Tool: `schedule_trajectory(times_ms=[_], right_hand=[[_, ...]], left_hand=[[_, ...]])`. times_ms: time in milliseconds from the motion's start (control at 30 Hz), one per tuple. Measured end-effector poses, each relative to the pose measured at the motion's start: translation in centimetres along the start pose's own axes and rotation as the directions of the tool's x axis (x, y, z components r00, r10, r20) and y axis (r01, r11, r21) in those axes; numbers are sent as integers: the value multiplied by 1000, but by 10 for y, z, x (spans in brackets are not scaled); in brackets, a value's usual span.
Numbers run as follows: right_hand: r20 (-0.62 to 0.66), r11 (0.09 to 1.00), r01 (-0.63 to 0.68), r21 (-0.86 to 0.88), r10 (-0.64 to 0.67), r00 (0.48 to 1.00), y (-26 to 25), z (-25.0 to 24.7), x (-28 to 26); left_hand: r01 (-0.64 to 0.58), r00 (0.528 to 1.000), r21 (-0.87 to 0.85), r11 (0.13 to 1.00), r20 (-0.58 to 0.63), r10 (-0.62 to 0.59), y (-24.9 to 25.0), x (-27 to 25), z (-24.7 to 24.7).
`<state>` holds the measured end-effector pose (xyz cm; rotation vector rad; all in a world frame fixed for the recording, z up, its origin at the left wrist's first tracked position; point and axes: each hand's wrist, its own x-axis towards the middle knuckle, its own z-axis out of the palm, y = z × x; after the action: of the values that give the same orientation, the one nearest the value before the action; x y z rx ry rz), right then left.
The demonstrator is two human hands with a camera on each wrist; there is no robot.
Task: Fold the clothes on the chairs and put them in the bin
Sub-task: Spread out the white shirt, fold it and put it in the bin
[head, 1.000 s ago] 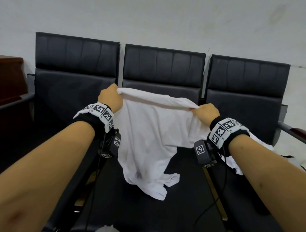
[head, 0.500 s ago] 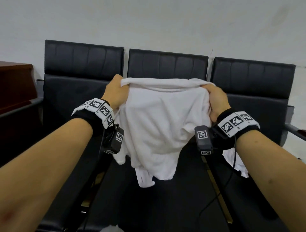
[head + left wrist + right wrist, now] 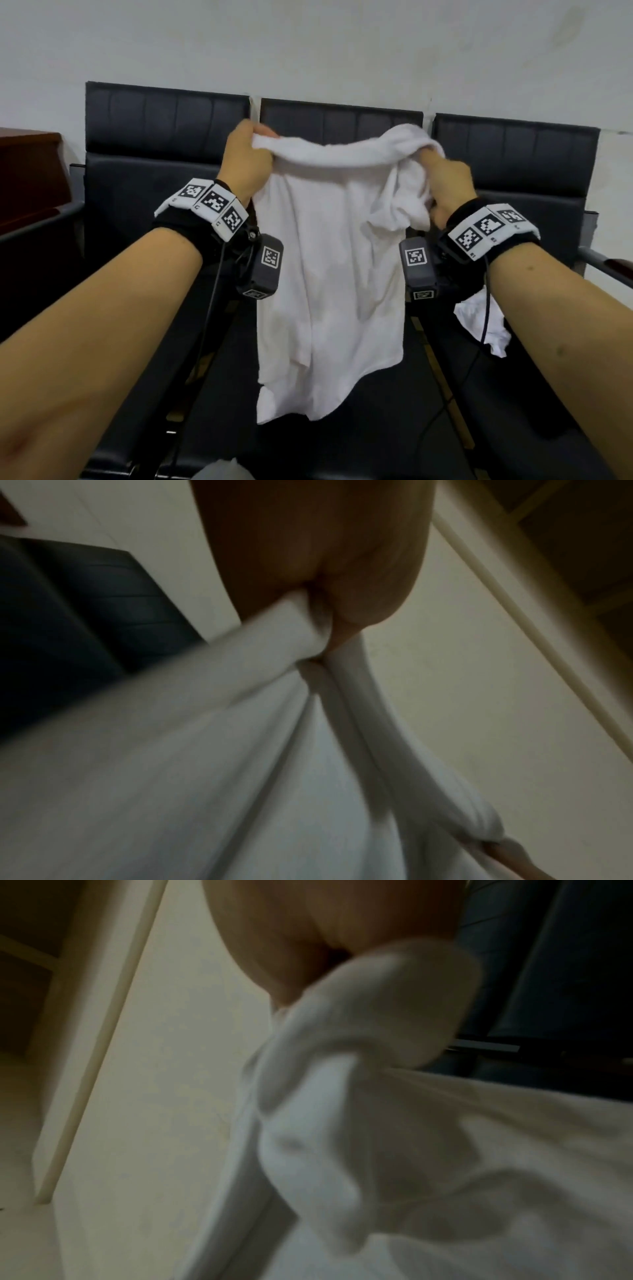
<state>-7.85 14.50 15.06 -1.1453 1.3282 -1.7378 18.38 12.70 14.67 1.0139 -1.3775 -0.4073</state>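
While both arms reach forward, the left hand (image 3: 245,161) and the right hand (image 3: 447,186) hold a white garment (image 3: 329,274) up between them in front of the row of black chairs (image 3: 164,154). The left hand's fingers are curled over a bunched top edge of the cloth, pinching it; from the left wrist view the cloth (image 3: 205,764) gathers into tight folds right at the fingertips and fans out below. The right hand grips the other top corner, its fingers closed round a thicker wad of fabric that bulges over and beside the knuckles; the right wrist view shows that wad (image 3: 377,1015) pressed against the palm, though blur hides the single fingers. Between the two hands the top edge sags slightly. Below them the garment hangs free in a long, rumpled drop, its lower hem above the middle chair's seat and not clearly touching it. Below and outside the right wrist, another piece of white cloth (image 3: 479,325) lies on the seat of the chair on that side.
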Motion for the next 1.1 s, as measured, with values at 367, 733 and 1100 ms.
schedule_trajectory(times_ms=[367,733,1100], right_hand=[[159,751,-421,-508,562,812,173,-26,17],[23,536,-571,-622,741,671,318,-22,13],[43,530,-322,-785,565,824,342,0,57]], left_hand=[[459,554,682,570,282,-783,-153,-64,1],[219,697,792,570,282,-659,-271,-99,44],[-157,512,803,575,564,-648,-289,-93,81]])
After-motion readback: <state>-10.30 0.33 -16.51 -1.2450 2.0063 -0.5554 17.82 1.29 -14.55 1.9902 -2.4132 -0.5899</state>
